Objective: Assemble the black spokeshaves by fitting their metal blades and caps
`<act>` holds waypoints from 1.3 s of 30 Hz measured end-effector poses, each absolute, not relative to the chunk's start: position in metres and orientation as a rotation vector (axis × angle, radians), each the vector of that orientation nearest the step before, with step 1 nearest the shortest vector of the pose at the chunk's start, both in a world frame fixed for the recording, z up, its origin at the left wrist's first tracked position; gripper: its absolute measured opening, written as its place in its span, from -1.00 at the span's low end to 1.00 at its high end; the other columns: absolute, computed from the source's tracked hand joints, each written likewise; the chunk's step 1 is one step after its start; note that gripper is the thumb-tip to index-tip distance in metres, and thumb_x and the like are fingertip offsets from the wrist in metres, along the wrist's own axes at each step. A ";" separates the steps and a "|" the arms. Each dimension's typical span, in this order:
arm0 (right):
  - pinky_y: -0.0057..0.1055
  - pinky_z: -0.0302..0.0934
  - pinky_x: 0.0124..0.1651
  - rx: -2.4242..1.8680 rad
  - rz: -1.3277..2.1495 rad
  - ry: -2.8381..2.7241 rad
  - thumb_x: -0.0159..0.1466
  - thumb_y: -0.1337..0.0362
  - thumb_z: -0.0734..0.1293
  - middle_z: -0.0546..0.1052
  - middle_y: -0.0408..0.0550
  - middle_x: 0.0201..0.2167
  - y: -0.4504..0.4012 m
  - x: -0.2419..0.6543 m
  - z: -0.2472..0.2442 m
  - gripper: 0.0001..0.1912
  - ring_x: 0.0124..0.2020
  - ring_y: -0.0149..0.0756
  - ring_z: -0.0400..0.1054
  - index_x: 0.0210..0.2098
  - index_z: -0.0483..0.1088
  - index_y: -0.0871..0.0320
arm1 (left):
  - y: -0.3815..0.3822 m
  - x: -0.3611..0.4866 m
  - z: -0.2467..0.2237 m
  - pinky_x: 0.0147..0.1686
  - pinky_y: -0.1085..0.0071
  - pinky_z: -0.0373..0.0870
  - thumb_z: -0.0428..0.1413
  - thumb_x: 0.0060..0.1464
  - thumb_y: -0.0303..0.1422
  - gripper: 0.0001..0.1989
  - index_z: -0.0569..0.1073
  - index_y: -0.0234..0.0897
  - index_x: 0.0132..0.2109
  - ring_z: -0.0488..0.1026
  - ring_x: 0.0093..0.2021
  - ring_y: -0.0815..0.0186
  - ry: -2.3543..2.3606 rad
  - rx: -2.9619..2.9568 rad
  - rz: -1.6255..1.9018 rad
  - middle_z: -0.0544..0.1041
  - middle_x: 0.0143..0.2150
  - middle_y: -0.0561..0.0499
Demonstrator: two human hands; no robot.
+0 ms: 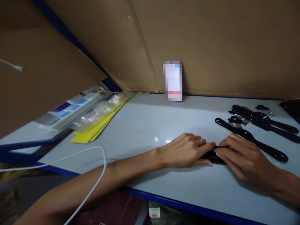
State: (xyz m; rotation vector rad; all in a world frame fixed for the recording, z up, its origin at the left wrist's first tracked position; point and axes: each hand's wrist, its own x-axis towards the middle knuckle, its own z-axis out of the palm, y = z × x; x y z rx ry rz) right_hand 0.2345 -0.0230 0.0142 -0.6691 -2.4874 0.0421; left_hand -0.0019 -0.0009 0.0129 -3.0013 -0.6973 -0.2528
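A glossy black part lies on the tabletop between my two hands, mostly covered by fingers. My left hand is closed around its left end, thumb along the near side; a ring shows on one finger. Bent and pressed together, the fingers of my right hand grip the part's right side from above. Just beyond my right hand lies a long black part with a wide middle and narrow rounded ends. More such black parts overlap behind it, beside small black pieces.
A phone-like lit screen leans on the brown back panel. Yellow sheets with clear plastic packaging and a bagged white strip lie at the left. A white cable crosses over my left forearm.
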 end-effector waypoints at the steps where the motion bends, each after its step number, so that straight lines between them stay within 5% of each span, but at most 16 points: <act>1: -0.30 0.23 -0.28 -0.642 0.040 -2.504 0.34 0.57 0.18 0.45 0.06 -0.35 -0.023 0.235 0.014 -0.74 -0.32 -0.25 0.29 -0.24 0.50 0.29 | 0.000 -0.002 0.013 -0.42 0.30 0.38 -0.27 0.41 0.02 -0.42 0.33 -0.36 0.17 0.49 -0.41 0.27 -0.679 -3.005 -0.251 0.54 -0.31 -0.01; 6: -0.30 0.21 -0.26 -0.551 -0.064 -2.599 0.33 0.58 0.15 0.47 0.05 -0.33 -0.026 0.238 0.016 -0.71 -0.28 -0.22 0.30 -0.21 0.48 0.27 | 0.003 -0.003 0.015 -0.43 0.31 0.36 -0.23 0.38 0.06 -0.37 0.26 -0.33 0.28 0.53 -0.37 0.24 -0.611 -3.045 -0.211 0.56 -0.30 -0.02; 9: -0.30 0.17 -0.29 -0.696 -0.170 -2.548 0.38 0.42 0.22 0.43 -0.02 -0.41 -0.029 0.238 0.016 -0.82 -0.36 -0.25 0.27 -0.30 0.44 0.23 | 0.003 -0.003 0.014 -0.42 0.32 0.35 -0.21 0.38 0.05 -0.40 0.30 -0.31 0.26 0.53 -0.38 0.24 -0.615 -3.050 -0.216 0.58 -0.32 -0.02; 13: -0.32 0.09 -0.35 -0.928 -0.219 -2.506 0.41 0.20 0.25 0.36 -0.09 -0.48 -0.031 0.236 0.011 -0.71 -0.43 -0.29 0.23 -0.42 0.36 0.17 | 0.002 -0.002 0.010 -0.44 0.31 0.34 -0.25 0.38 0.06 -0.38 0.34 -0.33 0.22 0.51 -0.45 0.23 -0.674 -3.010 -0.223 0.55 -0.44 0.00; 39: -0.23 0.15 -0.25 -1.109 -0.247 -2.444 0.41 0.19 0.22 0.40 0.00 -0.42 -0.034 0.226 0.005 -0.65 -0.32 -0.18 0.26 -0.48 0.38 0.17 | -0.007 0.006 0.014 -0.48 0.28 0.32 -0.21 0.38 0.05 -0.42 0.36 -0.34 0.15 0.51 -0.47 0.20 -0.807 -2.990 -0.130 0.53 -0.48 0.01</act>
